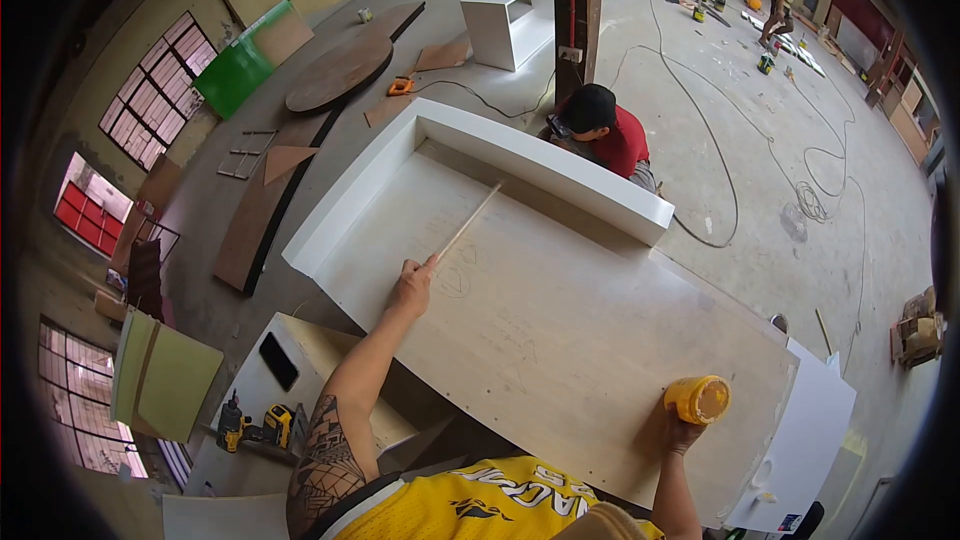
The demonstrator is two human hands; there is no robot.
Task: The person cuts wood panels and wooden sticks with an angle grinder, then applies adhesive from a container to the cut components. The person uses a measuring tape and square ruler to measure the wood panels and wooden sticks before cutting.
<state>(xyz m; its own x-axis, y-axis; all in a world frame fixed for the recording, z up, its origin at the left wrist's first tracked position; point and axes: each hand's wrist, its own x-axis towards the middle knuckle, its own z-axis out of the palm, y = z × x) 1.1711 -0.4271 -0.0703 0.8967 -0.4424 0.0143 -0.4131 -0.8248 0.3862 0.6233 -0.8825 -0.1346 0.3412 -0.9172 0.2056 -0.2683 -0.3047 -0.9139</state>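
My left hand [411,287] is closed around the near end of a thin wooden stick [468,224], its far end reaching over a large plywood panel [560,310]. A white raised edge [540,165] runs along the panel's far side and turns down its left side. Pencil marks show on the wood near the stick. At the panel's right part, my right hand [684,433] grips a yellow jar [698,399] from below, its top smeared with a tan substance.
Beyond the raised edge crouches a person in a red shirt [622,140], beside a post [577,20]. Cordless drills [278,425] and a phone [279,361] lie on a surface at left. A white sheet [812,420] lies at right. Cables [725,210] cross the floor.
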